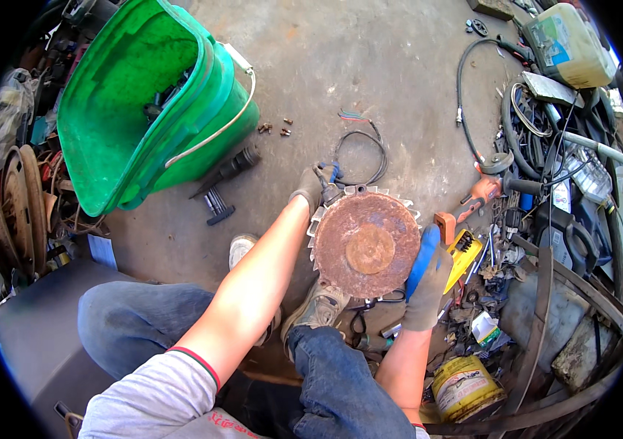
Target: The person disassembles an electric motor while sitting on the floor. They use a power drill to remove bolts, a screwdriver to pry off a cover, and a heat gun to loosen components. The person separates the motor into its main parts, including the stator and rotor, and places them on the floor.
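A rusty round motor (367, 246), ringed with metal fins, is held over my shoe, its flat end facing up. A black cable (382, 165) runs from its upper left side and loops on the ground, ending in thin coloured wires. My left hand (312, 187), in a grey and blue glove, is closed around the motor's upper left edge by the cable outlet. Against the right edge presses my right hand (427, 284), gloved the same way; its blue fingers lie along the fins, with the tips partly hidden. An orange block (445, 225) sits just beyond the right fingertips.
A green bucket (235, 128) with dark parts inside lies tipped at left. Near it are a black-handled tool (242, 162) and hex keys (216, 205). On the right lie an orange angle grinder (485, 189), a yellow case (463, 256), a yellow can (465, 388) and heaped scrap.
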{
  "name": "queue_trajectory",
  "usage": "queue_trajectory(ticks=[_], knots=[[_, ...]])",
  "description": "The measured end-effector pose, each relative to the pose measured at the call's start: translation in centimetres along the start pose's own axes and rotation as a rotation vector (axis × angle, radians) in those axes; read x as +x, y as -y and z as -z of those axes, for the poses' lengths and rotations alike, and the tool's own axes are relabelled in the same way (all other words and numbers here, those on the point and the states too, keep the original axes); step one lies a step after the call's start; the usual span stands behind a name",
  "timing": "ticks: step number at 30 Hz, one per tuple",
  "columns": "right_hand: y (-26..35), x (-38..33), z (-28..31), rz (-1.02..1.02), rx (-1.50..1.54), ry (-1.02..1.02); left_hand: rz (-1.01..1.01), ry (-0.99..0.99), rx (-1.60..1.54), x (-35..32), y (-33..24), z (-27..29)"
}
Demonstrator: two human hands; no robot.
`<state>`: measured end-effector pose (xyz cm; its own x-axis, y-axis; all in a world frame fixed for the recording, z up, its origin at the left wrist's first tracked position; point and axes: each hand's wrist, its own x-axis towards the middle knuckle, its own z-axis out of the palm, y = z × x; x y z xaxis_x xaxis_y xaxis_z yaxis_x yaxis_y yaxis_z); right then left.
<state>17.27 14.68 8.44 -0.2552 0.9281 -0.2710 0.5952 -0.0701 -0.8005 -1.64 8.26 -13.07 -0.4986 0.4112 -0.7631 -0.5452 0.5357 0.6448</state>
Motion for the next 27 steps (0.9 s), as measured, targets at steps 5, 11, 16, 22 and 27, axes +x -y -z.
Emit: queue_trajectory(ticks=[5, 11, 16, 22, 27], knots=[[-0.9, 0.7, 0.6, -0.044, 0.07, -0.029, 0.04, 0.348, -0.918, -6.8, -3.4, 2.7], [-1.2, 1.4, 1.2, -0.104, 0.377, 0.083, -0.265, 0.295, -0.281, -13.1, -5.6, 3.2], [-1.7, 0.4, 0.2, -0.023, 0.712, 0.137, -0.184, 0.523, -0.07, -12.7, -10.3, 3.7], [-2.1, 0.2, -0.2, -0.048, 0.83, 0.2, -0.361, 0.42, -0.036, -13.0, -9.7, 2.7], [-4.4, -1.6, -1.6, 0.077, 0.864, 0.187, -0.406, 0.402, -0.185, -15.1, -9.4, 1.8]])
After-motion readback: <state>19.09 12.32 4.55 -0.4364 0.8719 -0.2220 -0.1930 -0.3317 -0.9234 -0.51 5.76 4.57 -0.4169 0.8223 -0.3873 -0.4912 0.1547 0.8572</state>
